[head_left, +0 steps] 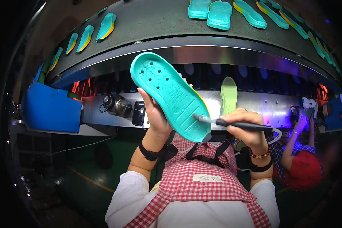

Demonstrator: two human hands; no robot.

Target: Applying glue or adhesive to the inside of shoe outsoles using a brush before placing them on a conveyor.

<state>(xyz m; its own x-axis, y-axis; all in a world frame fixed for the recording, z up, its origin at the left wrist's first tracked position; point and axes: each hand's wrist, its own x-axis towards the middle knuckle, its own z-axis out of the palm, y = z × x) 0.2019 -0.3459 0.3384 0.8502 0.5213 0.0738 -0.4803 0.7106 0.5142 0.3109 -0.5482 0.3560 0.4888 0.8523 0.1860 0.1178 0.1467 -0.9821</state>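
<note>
My left hand (157,116) is wrapped around the edge of a turquoise shoe sole (174,98), tilted with its inner face up. That face has several round holes at one end and ridges across the other; a yellow strip runs along its right side. In my right hand (247,131) is a black-handled brush (258,126) with a pale tube curving from its back end. Its bristles lie against the ridged end of the turquoise sole. A pale green sole-shaped piece (228,95) lies on the metal bench just beyond my right hand.
Beyond the metal bench (260,108), a dark conveyor belt (152,30) carries several turquoise soles (219,15). A bottle (119,105) and a black phone-like object (138,113) sit left on the bench. A co-worker in a red cap (302,170) works at the right.
</note>
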